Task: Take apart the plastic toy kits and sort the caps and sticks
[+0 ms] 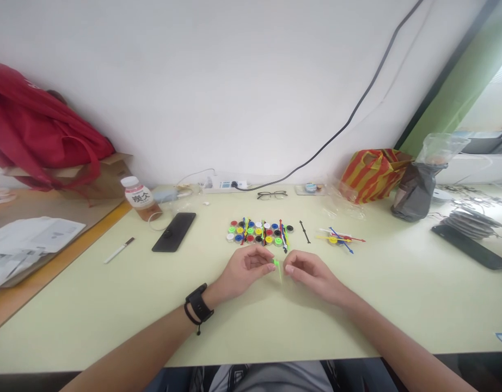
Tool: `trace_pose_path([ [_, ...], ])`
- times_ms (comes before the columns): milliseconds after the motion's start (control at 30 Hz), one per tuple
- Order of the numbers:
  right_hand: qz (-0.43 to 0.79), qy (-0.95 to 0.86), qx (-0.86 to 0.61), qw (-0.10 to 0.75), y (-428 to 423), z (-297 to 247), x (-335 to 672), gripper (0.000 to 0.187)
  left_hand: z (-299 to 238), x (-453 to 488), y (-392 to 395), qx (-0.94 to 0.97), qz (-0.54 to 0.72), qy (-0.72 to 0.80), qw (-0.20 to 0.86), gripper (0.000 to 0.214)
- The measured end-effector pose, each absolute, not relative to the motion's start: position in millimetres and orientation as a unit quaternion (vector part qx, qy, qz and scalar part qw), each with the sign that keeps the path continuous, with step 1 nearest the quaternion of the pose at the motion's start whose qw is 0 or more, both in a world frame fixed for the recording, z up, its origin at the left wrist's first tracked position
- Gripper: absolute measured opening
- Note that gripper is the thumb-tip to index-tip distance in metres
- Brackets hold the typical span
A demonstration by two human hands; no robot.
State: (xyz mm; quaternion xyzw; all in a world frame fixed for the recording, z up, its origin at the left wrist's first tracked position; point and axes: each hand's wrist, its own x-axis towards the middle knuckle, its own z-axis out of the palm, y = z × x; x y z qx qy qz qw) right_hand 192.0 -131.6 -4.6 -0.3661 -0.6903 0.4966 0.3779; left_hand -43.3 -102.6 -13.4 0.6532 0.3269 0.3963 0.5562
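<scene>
Thumb and fingers of my left hand (248,268) pinch a thin bright green plastic piece (280,271), which sticks out toward the right. Close beside it, my right hand (310,273) has its thumb and index finger pressed together; whatever they may hold is too small to make out. Just beyond my hands lie rows of small round pieces (269,239) in several colours, with thin arrow-shaped pointers (282,234) laid across them. A single black pointer (305,232) rests to their right. Farther right is a loose pile of coloured pointers (341,239).
On the left are a phone (174,232), a cigarette (119,250) and a drink bottle (140,200). Glasses (272,195) and a power strip (224,185) sit along the wall. A striped bag (373,174) and a dark phone-like slab (470,247) are at right.
</scene>
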Motion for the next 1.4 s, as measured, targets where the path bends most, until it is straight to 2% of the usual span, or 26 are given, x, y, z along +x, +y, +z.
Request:
trace_pose_path([
  [167, 0.497, -0.701, -0.354, 0.369, -133.5, -3.8, 189.3, 0.026, -10.9, -43.0, -103.8, 0.649, 0.391, 0.320, 0.569, 0.025],
  [367, 0.489, -0.698, -0.356, 0.382, -131.8, -9.6, 192.3, 0.026, -11.5, -43.0, -103.5, 0.651, 0.396, 0.319, 0.564, 0.024],
  [433, 0.493, -0.686, -0.360, 0.396, -132.0, -12.5, 192.6, 0.042, -12.4, -43.3, -103.4, 0.650, 0.401, 0.322, 0.560, 0.024],
  [500, 0.499, -0.671, -0.367, 0.408, -133.0, -14.6, 192.3, 0.067, -13.1, -43.6, -103.4, 0.651, 0.405, 0.323, 0.555, 0.024],
  [567, 0.500, -0.664, -0.370, 0.416, -134.2, -15.1, 191.8, 0.076, -13.5, -43.8, -103.5, 0.652, 0.405, 0.321, 0.555, 0.023],
  [600, 0.496, -0.666, -0.371, 0.416, -134.4, -14.8, 191.7, 0.069, -13.6, -43.9, -103.5, 0.652, 0.404, 0.320, 0.556, 0.023],
  [667, 0.489, -0.687, -0.366, 0.393, -133.9, -13.6, 192.3, 0.031, -13.9, -43.9, -103.3, 0.651, 0.404, 0.319, 0.558, 0.024],
  [700, 0.487, -0.701, -0.360, 0.376, -133.2, -12.7, 192.9, 0.026, -14.1, -43.9, -103.1, 0.650, 0.404, 0.320, 0.559, 0.024],
  [767, 0.486, -0.717, -0.350, 0.357, -131.5, -10.9, 194.2, 0.051, -14.3, -43.7, -102.8, 0.648, 0.405, 0.325, 0.557, 0.024],
  [800, 0.488, -0.716, -0.348, 0.359, -130.8, -10.0, 194.7, 0.055, -14.3, -43.6, -102.8, 0.647, 0.405, 0.328, 0.556, 0.024],
  [933, 0.497, -0.694, -0.346, 0.389, -130.6, -6.8, 193.9, 0.030, -13.3, -43.2, -103.5, 0.649, 0.403, 0.323, 0.558, 0.025],
  [1000, 0.497, -0.697, -0.343, 0.386, -131.4, -6.2, 193.1, 0.027, -12.6, -43.2, -104.1, 0.652, 0.399, 0.316, 0.561, 0.024],
  [1233, 0.508, -0.700, -0.340, 0.368, -130.7, -11.6, 193.6, 0.030, -11.6, -43.8, -104.4, 0.658, 0.396, 0.318, 0.557, 0.022],
  [1400, 0.527, -0.663, -0.342, 0.409, -130.9, -13.3, 194.8, 0.055, -13.0, -44.1, -103.8, 0.655, 0.404, 0.323, 0.551, 0.022],
])
